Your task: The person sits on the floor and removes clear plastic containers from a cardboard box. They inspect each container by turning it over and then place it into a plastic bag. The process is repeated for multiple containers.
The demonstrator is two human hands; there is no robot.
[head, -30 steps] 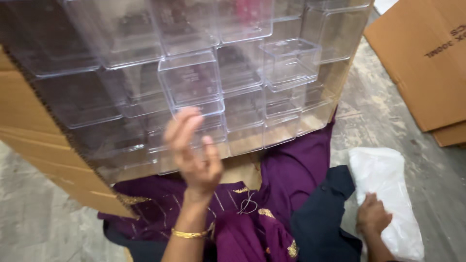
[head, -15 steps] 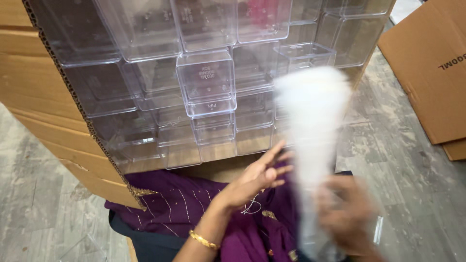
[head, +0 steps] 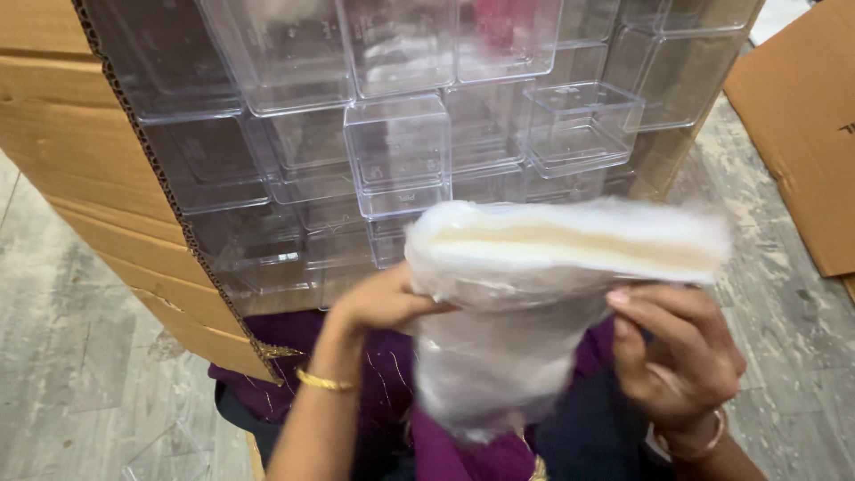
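Observation:
A thick bundle of clear plastic bags (head: 534, 294) hangs in front of me, blurred, its top edge showing a pale yellow strip. My left hand (head: 378, 303) grips the bundle's left side, with a gold bangle on the wrist. My right hand (head: 681, 352) holds its right side from below, fingers curled against the plastic. Behind the bundle stands an open cardboard carton (head: 98, 178) filled with several stacked clear plastic boxes (head: 396, 156).
A flat piece of brown cardboard (head: 802, 134) lies on the grey concrete floor (head: 71, 356) at the right. Purple and dark cloth (head: 374, 392) covers my lap below the hands.
My right hand lifted the plastic bag bundle up from the floor to the middle. My left hand dropped from the boxes and took hold of the bundle's left side.

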